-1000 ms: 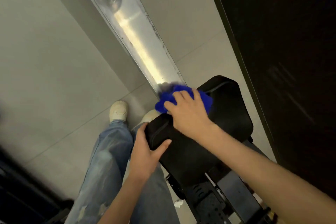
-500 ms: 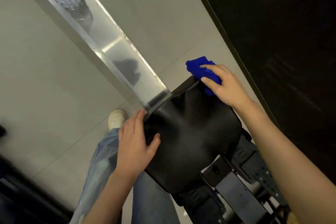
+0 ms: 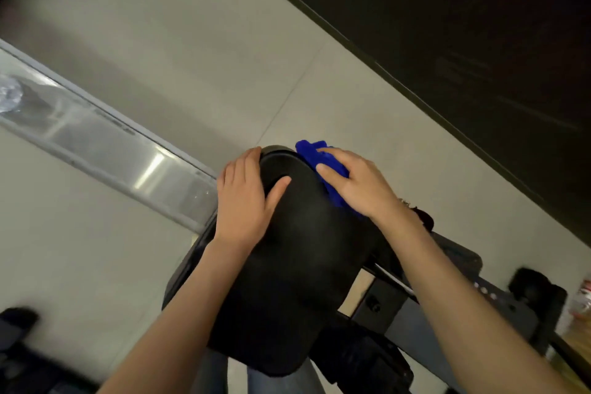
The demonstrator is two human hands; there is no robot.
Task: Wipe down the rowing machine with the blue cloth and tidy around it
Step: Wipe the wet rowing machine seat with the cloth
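Wiping is under way, judged partial. The blue cloth (image 3: 315, 155) sits on the far right edge of the rowing machine's black seat (image 3: 287, 265). The rail (image 3: 128, 157) and lower frame show no sign either way. A bottle (image 3: 9, 96), blurred, stands on the rail, so tidying appears outstanding.

Right hand (image 3: 358, 185): fingers nearly straight, laid over the bunched cloth and pressing it to the seat.

Left hand (image 3: 246, 198): fingers wrapped round the seat's left edge, thumb on top, steadying it.
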